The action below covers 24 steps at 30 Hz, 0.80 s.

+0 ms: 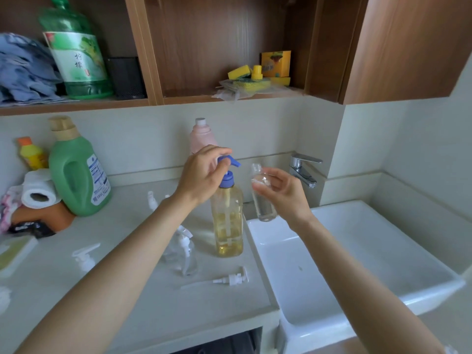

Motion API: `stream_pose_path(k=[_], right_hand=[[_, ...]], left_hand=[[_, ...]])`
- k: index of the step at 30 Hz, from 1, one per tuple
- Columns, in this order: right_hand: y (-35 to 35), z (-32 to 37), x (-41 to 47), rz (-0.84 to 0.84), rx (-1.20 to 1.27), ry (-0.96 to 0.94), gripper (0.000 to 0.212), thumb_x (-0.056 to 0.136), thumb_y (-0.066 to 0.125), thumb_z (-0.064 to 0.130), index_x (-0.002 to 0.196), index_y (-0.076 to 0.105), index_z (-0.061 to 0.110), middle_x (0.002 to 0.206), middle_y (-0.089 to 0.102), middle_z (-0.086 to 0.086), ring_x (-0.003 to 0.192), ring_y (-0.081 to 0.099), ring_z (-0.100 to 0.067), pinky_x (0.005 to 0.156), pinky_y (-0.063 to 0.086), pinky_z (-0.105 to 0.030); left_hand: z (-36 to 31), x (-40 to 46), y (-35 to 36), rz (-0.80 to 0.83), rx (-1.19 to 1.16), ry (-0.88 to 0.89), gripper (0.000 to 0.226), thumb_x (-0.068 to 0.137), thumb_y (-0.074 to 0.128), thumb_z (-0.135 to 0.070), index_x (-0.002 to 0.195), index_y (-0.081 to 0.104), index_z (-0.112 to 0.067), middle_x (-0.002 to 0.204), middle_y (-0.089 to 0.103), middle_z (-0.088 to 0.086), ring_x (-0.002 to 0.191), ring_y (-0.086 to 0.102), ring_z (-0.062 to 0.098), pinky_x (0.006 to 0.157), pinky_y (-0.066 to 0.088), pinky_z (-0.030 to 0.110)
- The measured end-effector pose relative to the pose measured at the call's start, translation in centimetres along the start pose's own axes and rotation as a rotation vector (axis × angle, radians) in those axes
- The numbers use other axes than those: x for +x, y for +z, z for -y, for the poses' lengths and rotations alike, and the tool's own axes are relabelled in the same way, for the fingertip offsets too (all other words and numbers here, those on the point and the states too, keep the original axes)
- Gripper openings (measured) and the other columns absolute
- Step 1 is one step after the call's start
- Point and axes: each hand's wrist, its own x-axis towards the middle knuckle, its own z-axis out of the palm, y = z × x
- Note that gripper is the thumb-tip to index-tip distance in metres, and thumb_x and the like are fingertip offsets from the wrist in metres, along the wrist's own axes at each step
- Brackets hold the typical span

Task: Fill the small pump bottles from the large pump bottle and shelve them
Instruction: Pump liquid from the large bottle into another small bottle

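Note:
A large bottle point(229, 223) of yellow liquid with a blue pump stands on the counter beside the sink. My left hand point(201, 173) rests on top of the blue pump head. My right hand point(282, 194) holds a small clear bottle point(263, 200) without a cap, upright, just right of the blue spout. Two more small clear pump bottles point(185, 251) stand under my left forearm, partly hidden. A loose white pump head point(229, 279) with its tube lies on the counter in front, and another one point(85, 254) lies to the left.
A white sink point(357, 254) with a chrome tap point(304, 169) is at the right. A green detergent jug point(79, 172), a paper roll point(38, 192) and a pink bottle point(201, 136) stand at the back. Above, a wooden shelf point(194, 98) holds yellow sponges point(245, 75).

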Motion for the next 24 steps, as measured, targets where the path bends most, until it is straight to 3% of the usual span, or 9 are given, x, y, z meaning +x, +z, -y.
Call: stream_pose_path(k=[3,6,9,13,16,18,21,24], right_hand=[[-1.1,1.0,-0.4,0.046,0.247,-0.011,0.030,0.083,0.068,0.012,0.112,0.060,0.011,0.092,0.075,0.006,0.084,0.070,-0.012,0.085,0.054,-0.028],[-1.7,2.1,-0.6,0.114,0.403,-0.022,0.058,0.073,0.076,0.033,0.120,0.056,0.006,0.097,0.074,0.002,0.083,0.069,-0.014,0.089,0.051,-0.035],[-2.0,3.0,-1.0,0.203,0.431,-0.023,0.066,0.063,0.085,0.043,0.116,0.058,0.014,0.106,0.072,-0.003,0.092,0.069,-0.017,0.084,0.055,-0.030],[-1.9,4.0,-1.5,0.175,0.341,-0.058,0.058,0.070,0.081,0.043,0.118,0.060,0.019,0.108,0.072,-0.001,0.096,0.067,-0.016,0.084,0.053,-0.031],[-2.0,4.5,-1.9,0.064,0.069,-0.124,0.030,0.089,0.067,0.024,0.117,0.063,0.018,0.106,0.072,0.003,0.103,0.065,-0.013,0.099,0.047,-0.036],[-1.8,4.4,-2.3,0.034,-0.101,-0.153,0.035,0.086,0.070,0.015,0.120,0.063,0.014,0.104,0.073,0.001,0.100,0.067,-0.014,0.098,0.050,-0.038],[-1.2,4.1,-2.5,0.016,-0.187,-0.152,0.055,0.072,0.078,0.022,0.123,0.061,0.013,0.096,0.075,0.001,0.092,0.071,-0.016,0.093,0.054,-0.041],[-1.2,3.9,-2.1,-0.032,-0.197,-0.162,0.049,0.075,0.080,0.016,0.121,0.063,0.010,0.096,0.075,0.001,0.092,0.071,-0.014,0.093,0.054,-0.041]], left_hand=[[-1.5,-2.0,0.8,0.021,-0.144,-0.059,0.052,0.079,0.058,-0.040,0.122,0.060,-0.010,0.111,0.063,-0.004,0.099,0.060,0.007,0.089,0.043,0.015],[-2.4,-3.9,2.6,0.366,-0.355,-0.369,0.079,0.069,0.073,-0.046,0.135,0.046,-0.012,0.119,0.060,-0.003,0.112,0.058,0.009,0.098,0.045,0.024],[-3.4,-5.0,3.8,0.618,-0.615,-0.473,0.055,0.077,0.072,-0.030,0.127,0.053,-0.016,0.118,0.066,-0.002,0.115,0.059,0.010,0.097,0.047,0.027],[-4.5,-5.0,4.8,0.504,-0.730,-0.457,0.029,0.086,0.067,-0.005,0.113,0.061,-0.013,0.104,0.067,0.008,0.097,0.065,0.017,0.082,0.053,0.021],[-4.0,-5.1,5.1,0.332,-0.531,-0.440,0.034,0.073,0.081,-0.020,0.104,0.068,-0.014,0.094,0.073,0.001,0.097,0.067,0.019,0.086,0.054,0.029],[-3.6,-5.3,5.3,0.244,-0.417,-0.465,0.051,0.063,0.088,-0.032,0.105,0.068,-0.010,0.091,0.073,0.000,0.092,0.067,0.014,0.082,0.053,0.026],[-3.7,-5.6,5.3,0.142,-0.294,-0.448,0.052,0.060,0.089,-0.033,0.101,0.066,-0.011,0.087,0.070,-0.004,0.068,0.061,-0.006,0.064,0.046,0.010],[-3.8,-5.4,4.9,0.150,-0.290,-0.414,0.051,0.061,0.089,-0.029,0.103,0.064,-0.013,0.089,0.069,-0.008,0.076,0.063,-0.002,0.066,0.047,0.008]])
